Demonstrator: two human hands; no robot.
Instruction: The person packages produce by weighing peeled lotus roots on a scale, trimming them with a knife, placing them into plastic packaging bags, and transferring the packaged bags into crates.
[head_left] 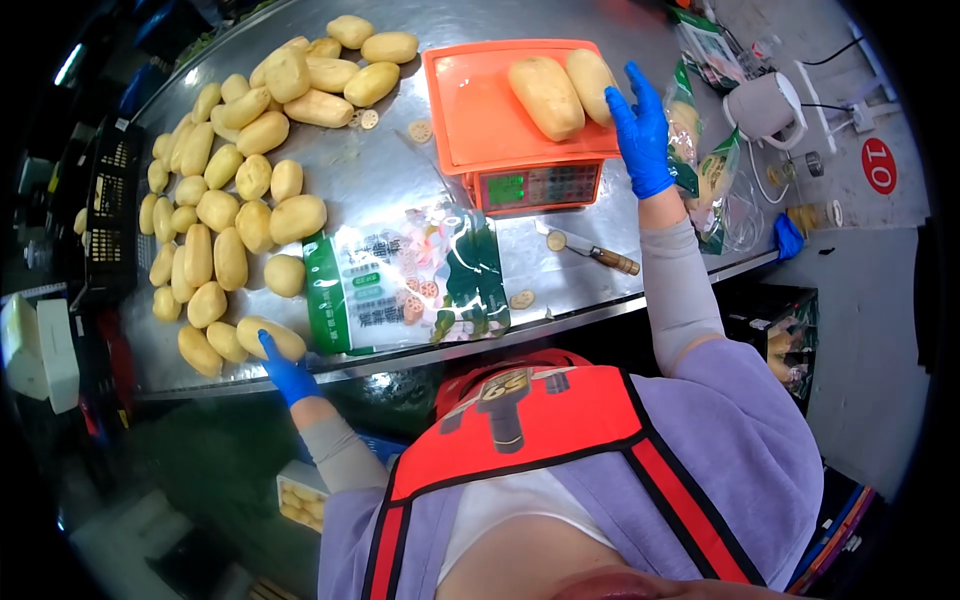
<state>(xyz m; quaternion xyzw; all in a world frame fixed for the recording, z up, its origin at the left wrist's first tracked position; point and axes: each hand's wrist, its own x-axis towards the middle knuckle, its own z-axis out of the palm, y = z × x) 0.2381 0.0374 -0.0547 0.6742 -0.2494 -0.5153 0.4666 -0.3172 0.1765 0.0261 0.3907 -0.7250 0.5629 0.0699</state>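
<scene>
Roots (546,97) lie paired on the orange tray (465,110) at the frame's upper centre, the right hand (641,135) beside them, fingers spread apart. At lower left, the left hand (288,372) touches another root (280,340), its closure unclear; a printed bag (410,285) and knife (612,260) lie below the tray.

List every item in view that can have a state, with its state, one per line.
Scale: display lit, two roots on its tray
Large printed bag: lying flat on the table
Knife: lying on the table
Loose roots: whole, unbagged
Root slices: cut, scattered
Right hand: gloved, fingers spread beside the scale's roots
Left hand: gloved, fingers at a loose root
</scene>
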